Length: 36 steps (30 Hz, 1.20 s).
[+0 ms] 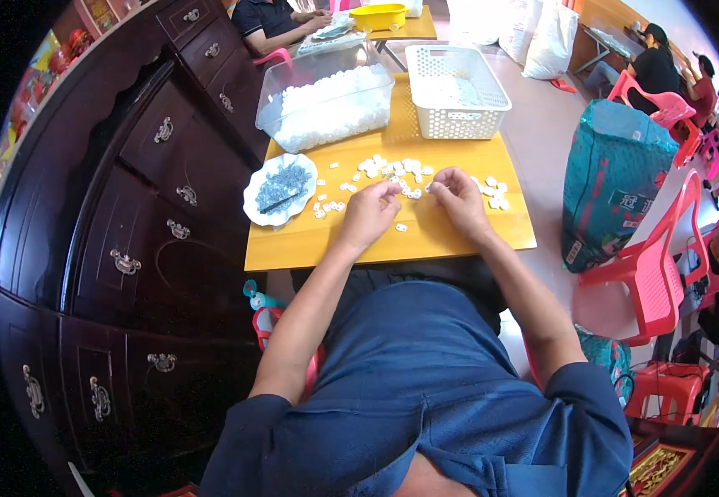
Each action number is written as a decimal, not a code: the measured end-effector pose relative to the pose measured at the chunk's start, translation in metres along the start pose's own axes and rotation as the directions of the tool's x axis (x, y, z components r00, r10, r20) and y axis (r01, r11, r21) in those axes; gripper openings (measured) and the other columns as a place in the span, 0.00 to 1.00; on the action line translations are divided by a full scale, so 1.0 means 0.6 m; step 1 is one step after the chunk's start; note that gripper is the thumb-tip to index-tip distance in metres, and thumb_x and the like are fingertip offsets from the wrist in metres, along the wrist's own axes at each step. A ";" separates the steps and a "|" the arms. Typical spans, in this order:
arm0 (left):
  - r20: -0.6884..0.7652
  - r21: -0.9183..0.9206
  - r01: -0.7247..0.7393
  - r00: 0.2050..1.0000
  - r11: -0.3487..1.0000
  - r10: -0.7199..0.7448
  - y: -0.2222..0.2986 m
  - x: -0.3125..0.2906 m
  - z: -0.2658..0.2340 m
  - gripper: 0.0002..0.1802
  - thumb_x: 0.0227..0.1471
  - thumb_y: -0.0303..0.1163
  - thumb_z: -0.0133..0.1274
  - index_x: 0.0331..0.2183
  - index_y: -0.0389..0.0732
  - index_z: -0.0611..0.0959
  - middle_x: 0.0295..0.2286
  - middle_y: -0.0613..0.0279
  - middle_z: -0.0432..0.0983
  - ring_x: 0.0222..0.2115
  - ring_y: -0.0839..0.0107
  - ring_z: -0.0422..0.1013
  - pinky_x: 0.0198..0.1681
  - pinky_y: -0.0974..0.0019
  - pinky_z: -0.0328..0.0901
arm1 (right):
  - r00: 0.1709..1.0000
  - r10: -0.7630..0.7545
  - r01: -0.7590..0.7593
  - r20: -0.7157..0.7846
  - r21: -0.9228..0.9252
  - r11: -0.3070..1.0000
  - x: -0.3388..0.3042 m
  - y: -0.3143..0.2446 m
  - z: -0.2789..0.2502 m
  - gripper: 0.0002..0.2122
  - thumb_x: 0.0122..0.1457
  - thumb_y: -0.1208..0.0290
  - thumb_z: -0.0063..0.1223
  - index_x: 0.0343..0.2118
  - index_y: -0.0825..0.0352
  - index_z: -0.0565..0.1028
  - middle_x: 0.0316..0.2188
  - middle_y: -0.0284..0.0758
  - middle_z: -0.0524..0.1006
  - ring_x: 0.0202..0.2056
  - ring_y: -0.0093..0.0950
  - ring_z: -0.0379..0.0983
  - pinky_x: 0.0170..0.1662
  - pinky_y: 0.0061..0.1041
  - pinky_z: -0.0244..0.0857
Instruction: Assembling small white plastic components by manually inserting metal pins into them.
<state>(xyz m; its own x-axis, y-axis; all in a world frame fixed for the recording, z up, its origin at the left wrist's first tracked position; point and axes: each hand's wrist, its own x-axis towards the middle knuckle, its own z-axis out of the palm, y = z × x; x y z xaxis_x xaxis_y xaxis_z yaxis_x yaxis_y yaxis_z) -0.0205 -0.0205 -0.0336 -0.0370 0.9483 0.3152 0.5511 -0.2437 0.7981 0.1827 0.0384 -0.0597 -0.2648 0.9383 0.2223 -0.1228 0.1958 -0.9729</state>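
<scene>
1. Seeing at far left a tall, dark, glossy cabinet (111, 199) with ornate silvery handles.
2. Finding next, at the left side of the yellow wooden desk (293, 253), a white scalloped plate (253, 195), holding a heap of small grey-blue parts (289, 180) and a thin dark strip (277, 204).
3. Seeing farther back a clear plastic bin (275, 103), sloping high with a mass of white pieces (335, 108).
4. Resting the left hand (370, 217) low over the desk, with bent fingers; keeping the grip nearly pressed together, thumb close to forefinger, but not being able to tell about any piece between the tips.
5. Looking at the small white pieces (402, 227): lying loose over the middle of the desk, showing blocky shapes with rounded corners, many bearing a pair of dark spots, others appearing plain; clustering thickest beyond and between the hands, scattering thinner toward the plate.
6. Seeing behind these a white perforated basket (460, 124), with pale contents too small to make out.
7. Bending the right hand (460, 207) inward, drawing thumb and forefinger near each other; not being able to tell whether the grip is pinching a piece.
8. Finding more white pieces just right of this hand, then, beyond the desk, a tall teal bag (608, 199) and red plastic chairs (651, 286).
</scene>
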 end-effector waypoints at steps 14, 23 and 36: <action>0.151 0.459 -0.181 0.981 0.870 0.124 0.013 0.061 0.051 0.12 0.49 0.35 0.60 0.36 0.41 0.86 0.30 0.54 0.80 0.33 0.56 0.77 0.38 0.55 0.71 | 0.982 0.018 0.014 -0.187 0.167 0.986 0.011 0.003 -0.014 0.06 0.60 0.75 0.57 0.38 0.66 0.73 0.31 0.26 0.74 0.30 0.15 0.70 0.32 0.17 0.69; 0.205 0.548 -0.252 0.965 0.797 0.164 0.014 0.090 0.066 0.08 0.47 0.35 0.58 0.30 0.41 0.85 0.31 0.53 0.80 0.35 0.53 0.77 0.39 0.52 0.71 | 0.984 0.005 0.028 -0.179 0.184 0.983 0.015 0.012 -0.012 0.06 0.59 0.76 0.58 0.38 0.66 0.73 0.31 0.26 0.73 0.29 0.14 0.70 0.30 0.17 0.68; 0.315 0.656 -0.339 0.935 0.674 0.164 0.023 0.100 0.067 0.10 0.47 0.28 0.54 0.34 0.34 0.80 0.35 0.44 0.78 0.36 0.47 0.76 0.40 0.47 0.71 | 0.981 0.010 0.014 -0.193 0.119 0.993 0.012 0.008 -0.008 0.06 0.60 0.75 0.58 0.38 0.67 0.73 0.31 0.26 0.74 0.27 0.14 0.69 0.31 0.16 0.68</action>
<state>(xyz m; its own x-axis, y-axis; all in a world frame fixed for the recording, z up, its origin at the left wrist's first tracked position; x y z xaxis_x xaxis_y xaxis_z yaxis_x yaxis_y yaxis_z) 0.0187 0.0414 -0.0243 0.3183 0.9105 0.2640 0.9309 -0.3528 0.0944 0.1850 0.0476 -0.0630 -0.0763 0.9775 0.1966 -0.2399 0.1734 -0.9552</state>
